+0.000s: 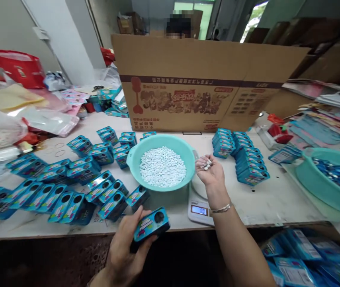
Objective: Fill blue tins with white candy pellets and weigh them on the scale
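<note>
My left hand [128,243] is closed around a small blue box [152,225] with a dark round hole in its top, held tilted at the table's front edge. My right hand [213,173] is palm up with fingers curled, cupping a few small white tablets [207,164]. It is above a white digital scale [198,211], partly covering it; the display appears to read zero. Just left of that hand stands a turquoise basin [161,186] holding a heap of pale tablets [162,165].
Many similar blue boxes [82,169] stand in groups on the left, with stacked rows [250,165] at right. A cardboard carton [188,56] blocks the back; a person's head shows behind it. Another turquoise basin [310,171] holds blue pieces at right. Blue packages [295,267] lie below the edge.
</note>
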A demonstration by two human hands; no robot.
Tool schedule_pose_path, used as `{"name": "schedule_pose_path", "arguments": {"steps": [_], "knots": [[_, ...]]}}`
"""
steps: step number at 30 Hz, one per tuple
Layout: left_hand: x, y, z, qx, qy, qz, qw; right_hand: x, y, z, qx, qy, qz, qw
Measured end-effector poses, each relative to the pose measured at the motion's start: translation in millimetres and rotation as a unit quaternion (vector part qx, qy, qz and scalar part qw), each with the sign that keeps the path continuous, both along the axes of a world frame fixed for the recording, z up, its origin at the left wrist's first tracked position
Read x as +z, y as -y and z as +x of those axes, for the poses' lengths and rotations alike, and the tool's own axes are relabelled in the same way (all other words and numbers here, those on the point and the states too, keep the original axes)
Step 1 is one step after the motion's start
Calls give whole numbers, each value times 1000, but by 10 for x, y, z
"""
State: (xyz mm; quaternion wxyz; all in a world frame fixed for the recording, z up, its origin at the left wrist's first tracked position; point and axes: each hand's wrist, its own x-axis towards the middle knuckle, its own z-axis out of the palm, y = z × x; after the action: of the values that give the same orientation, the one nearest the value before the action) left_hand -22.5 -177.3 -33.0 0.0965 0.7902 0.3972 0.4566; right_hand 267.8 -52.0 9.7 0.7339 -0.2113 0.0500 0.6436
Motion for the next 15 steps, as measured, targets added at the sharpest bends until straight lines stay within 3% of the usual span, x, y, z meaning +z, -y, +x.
{"name": "schedule_pose_path", "arguments": {"steps": [3,6,10,15], "knots": [[309,-353,587,-92,-4,-34,995,-81,341,472,-68,3,43,997],[470,-740,1297,-178,-106,-54,977,-226,715,916,-128,52,54,989],[438,-1119,2051,-192,-288,-70,936,-427,1073,1247,-195,45,27,979],[314,-1315,2402,-183,-357,-106,910,-563,1151,1271,-223,32,-51,973]]}}
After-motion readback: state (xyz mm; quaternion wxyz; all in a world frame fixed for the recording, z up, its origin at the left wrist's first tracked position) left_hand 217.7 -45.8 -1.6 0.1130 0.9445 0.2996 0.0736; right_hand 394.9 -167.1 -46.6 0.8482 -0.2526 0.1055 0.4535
